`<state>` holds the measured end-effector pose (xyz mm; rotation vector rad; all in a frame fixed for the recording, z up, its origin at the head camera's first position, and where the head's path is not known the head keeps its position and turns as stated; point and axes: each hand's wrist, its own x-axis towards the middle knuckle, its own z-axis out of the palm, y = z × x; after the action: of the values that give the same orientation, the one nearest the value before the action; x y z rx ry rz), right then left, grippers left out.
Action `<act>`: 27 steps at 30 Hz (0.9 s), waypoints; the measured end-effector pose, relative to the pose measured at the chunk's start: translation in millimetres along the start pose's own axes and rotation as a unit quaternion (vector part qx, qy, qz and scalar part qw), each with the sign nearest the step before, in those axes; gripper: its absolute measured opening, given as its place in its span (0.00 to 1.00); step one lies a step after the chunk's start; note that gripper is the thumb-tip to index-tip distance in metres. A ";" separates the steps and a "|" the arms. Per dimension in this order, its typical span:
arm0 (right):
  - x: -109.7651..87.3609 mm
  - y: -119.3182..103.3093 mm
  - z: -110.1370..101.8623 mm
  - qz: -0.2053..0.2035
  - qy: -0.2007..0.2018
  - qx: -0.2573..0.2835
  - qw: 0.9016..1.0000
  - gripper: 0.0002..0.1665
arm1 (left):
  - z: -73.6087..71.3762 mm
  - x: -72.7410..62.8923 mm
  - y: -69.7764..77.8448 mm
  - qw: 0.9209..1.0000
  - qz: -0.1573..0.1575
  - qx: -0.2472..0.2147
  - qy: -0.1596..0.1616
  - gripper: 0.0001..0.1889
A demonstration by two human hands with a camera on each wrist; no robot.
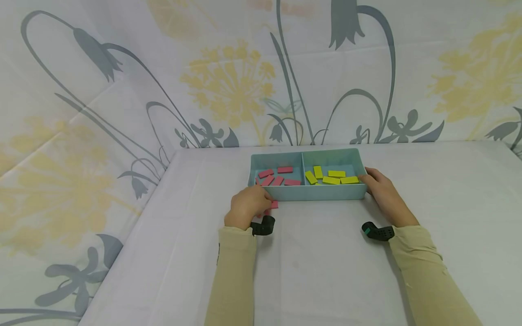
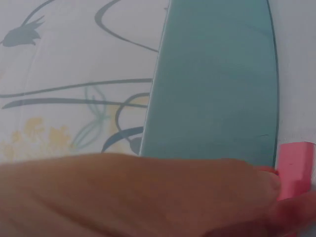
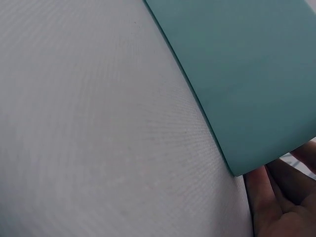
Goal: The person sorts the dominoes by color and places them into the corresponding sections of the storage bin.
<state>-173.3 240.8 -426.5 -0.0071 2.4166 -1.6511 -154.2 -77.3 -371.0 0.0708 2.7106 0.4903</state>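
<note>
A teal box (image 1: 307,194) with two compartments sits on the white table. Pink blocks (image 1: 285,170) lie in its left compartment and yellow blocks (image 1: 331,180) in the right one. My left hand (image 1: 247,206) is low at the box's front left corner, thumb and finger around a pink block (image 2: 295,165) just in front of the box wall. More pink shows beneath that hand, partly covered by it. At the box's right end, my right hand (image 1: 381,192) grips the wall, its thumb over the rim and fingers (image 3: 261,195) along the outside.
A divider (image 1: 303,168) separates the compartments. Behind the table hangs a floral cloth (image 1: 228,86), which also runs along the left side. Each wrist wears a black camera mount (image 1: 264,225).
</note>
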 end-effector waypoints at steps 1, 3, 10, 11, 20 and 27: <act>0.2 0.2 0.1 0.000 0.000 0.000 1.000 0.41 | 0.5 0.3 0.0 1.000 0.001 -0.004 -0.004 0.09; 0.3 0.7 0.2 0.000 0.001 -0.002 1.000 0.41 | 1.3 0.6 -0.1 1.000 0.003 -0.012 -0.013 0.08; -0.3 0.5 1.0 0.000 0.001 -0.001 1.000 0.41 | 6.6 2.7 -1.2 0.999 0.022 -0.017 -0.034 0.09; -0.4 0.4 1.0 0.000 0.000 -0.002 1.000 0.41 | 7.6 3.4 -1.2 0.999 0.029 -0.015 -0.036 0.09; -0.9 -0.2 0.9 -0.003 0.001 -0.005 1.000 0.41 | 13.4 7.7 2.7 0.996 0.071 -0.015 -0.044 0.07; -0.6 -0.7 1.1 -0.008 0.004 -0.005 1.000 0.41 | 18.9 11.0 5.4 0.994 0.086 -0.016 -0.057 0.08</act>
<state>-172.6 239.6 -426.1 -0.0201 2.4367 -1.6494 -157.3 -64.7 -389.5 0.3168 2.5953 0.5617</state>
